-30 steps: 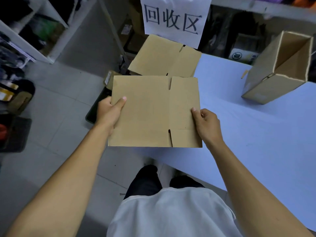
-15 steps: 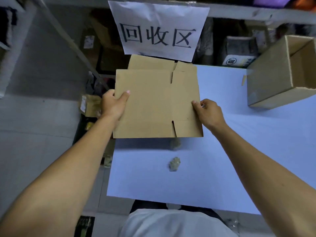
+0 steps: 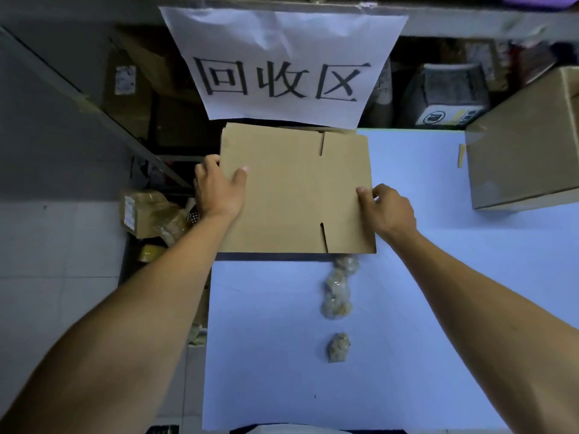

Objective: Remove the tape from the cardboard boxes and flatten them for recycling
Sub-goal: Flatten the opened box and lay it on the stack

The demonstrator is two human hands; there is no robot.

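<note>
A flattened brown cardboard box [image 3: 291, 192] lies level at the far left corner of the white table [image 3: 423, 308], right under the paper sign. My left hand [image 3: 219, 189] grips its left edge, thumb on top. My right hand [image 3: 388, 208] pinches its right edge. It covers another flat cardboard sheet, of which only a sliver shows at the far edge. An unflattened open cardboard box [image 3: 526, 145] stands at the far right of the table. Crumpled balls of removed tape [image 3: 336, 292] lie on the table just in front of the flat box, with one more wad [image 3: 338, 347] nearer me.
A white paper sign with black characters [image 3: 282, 67] hangs above the table's far edge. Taped parcels [image 3: 150, 214] and clutter sit on the floor left of the table. Boxes fill the shelf behind. A short strip of tape [image 3: 461, 155] sticks by the open box.
The flattened box has moved forward, away from me, and now sits over the earlier flat sheet under the sign. The view has tilted down, showing more tape wads on the table.
</note>
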